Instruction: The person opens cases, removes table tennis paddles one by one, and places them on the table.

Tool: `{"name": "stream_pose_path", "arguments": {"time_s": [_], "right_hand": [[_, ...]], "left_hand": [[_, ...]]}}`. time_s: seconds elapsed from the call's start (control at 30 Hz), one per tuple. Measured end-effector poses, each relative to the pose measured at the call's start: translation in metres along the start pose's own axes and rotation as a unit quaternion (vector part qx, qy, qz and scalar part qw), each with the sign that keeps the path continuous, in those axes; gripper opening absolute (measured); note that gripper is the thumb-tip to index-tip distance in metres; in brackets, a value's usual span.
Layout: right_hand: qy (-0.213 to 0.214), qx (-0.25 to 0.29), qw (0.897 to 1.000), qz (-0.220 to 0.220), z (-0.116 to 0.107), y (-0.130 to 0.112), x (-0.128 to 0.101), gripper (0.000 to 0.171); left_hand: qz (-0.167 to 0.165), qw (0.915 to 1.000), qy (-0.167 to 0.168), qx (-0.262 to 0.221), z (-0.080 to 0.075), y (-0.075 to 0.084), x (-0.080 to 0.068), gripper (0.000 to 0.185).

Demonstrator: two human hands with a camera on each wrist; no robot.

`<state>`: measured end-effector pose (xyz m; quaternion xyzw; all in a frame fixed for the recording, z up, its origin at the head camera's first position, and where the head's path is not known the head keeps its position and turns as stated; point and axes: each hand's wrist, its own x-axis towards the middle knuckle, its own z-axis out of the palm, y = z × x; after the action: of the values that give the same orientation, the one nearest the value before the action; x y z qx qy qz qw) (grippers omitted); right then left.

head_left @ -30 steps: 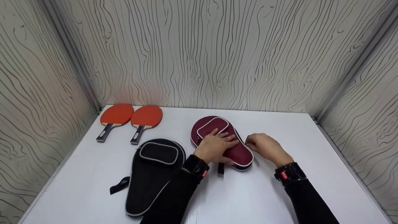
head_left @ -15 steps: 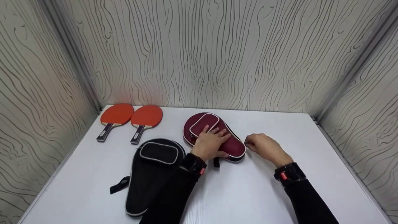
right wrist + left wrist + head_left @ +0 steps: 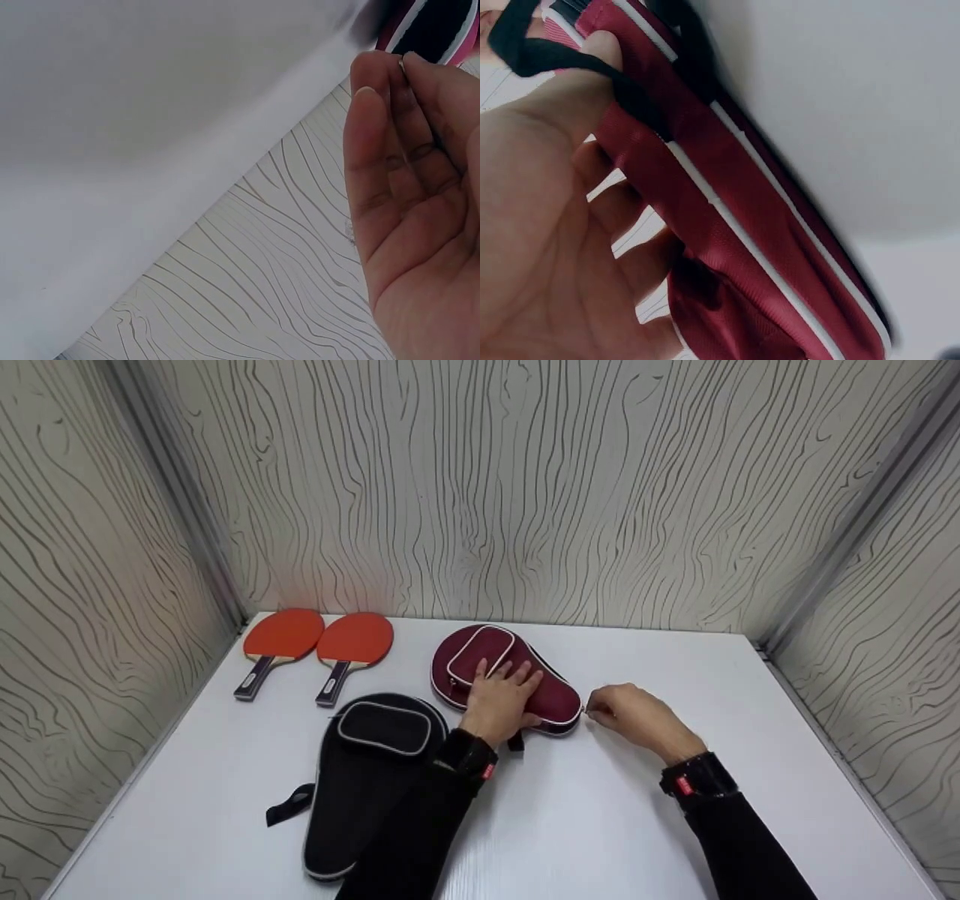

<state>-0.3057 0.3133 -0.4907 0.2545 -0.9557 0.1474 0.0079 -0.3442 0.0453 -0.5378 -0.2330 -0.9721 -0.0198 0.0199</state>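
Observation:
A dark red table tennis paddle case [image 3: 556,697] with white piping lies on the white table, its narrow end toward my right hand. My left hand [image 3: 496,706] rests spread over the case front, beside its outlined pocket. In the left wrist view, the thumb lies along the case's side by a black strap [image 3: 562,61]. At the case's narrow tip, my right hand [image 3: 634,716] pinches a small metal zipper pull [image 3: 402,66] between thumb and forefinger. The case's black zipper band [image 3: 433,28] shows just beyond those fingertips in the right wrist view.
A black paddle case [image 3: 352,802] with grey piping and a side loop [image 3: 289,805] lies at front left, partly under my left sleeve. Two orange-red table tennis paddles [image 3: 283,634] lie side by side at the back left. Wood-grain-patterned panels [image 3: 480,495] enclose the table.
The red case and my left hand have shifted left and a little toward the back. My right hand has hardly moved, so it now sits at the case's tip.

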Motion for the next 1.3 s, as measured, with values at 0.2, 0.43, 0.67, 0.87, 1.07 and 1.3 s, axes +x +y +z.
{"name": "stream_pose_path", "arguments": {"time_s": [0.2,0.43,0.67,0.87,1.07,1.3], "right_hand": [[-0.031,0.028,0.999,-0.017,-0.003,-0.001,0.0,0.007],[-0.072,0.078,0.994,-0.021,-0.005,-0.002,0.001,0.008],[-0.091,0.122,0.988,-0.018,-0.004,-0.008,0.001,0.007],[-0.09,0.125,0.987,-0.039,0.0,-0.013,0.005,0.005],[-0.066,0.097,0.992,-0.048,0.011,-0.031,0.008,0.008],[-0.041,0.025,0.998,-0.032,0.019,-0.061,0.009,0.014]], "left_hand": [[-0.005,1.0,-0.001,-0.003,0.001,0.0,0.0,0.09],[-0.013,0.9991,-0.018,0.036,-0.021,0.007,-0.011,0.089],[-0.007,0.9996,0.0,0.029,-0.002,0.001,0.0,0.09],[0.001,0.9998,0.011,0.019,0.007,-0.002,0.003,0.09],[-0.003,0.9999,-0.007,0.007,0.003,0.0,0.002,0.089],[0.023,0.9992,0.008,0.031,0.015,-0.007,0.01,0.092]]}}
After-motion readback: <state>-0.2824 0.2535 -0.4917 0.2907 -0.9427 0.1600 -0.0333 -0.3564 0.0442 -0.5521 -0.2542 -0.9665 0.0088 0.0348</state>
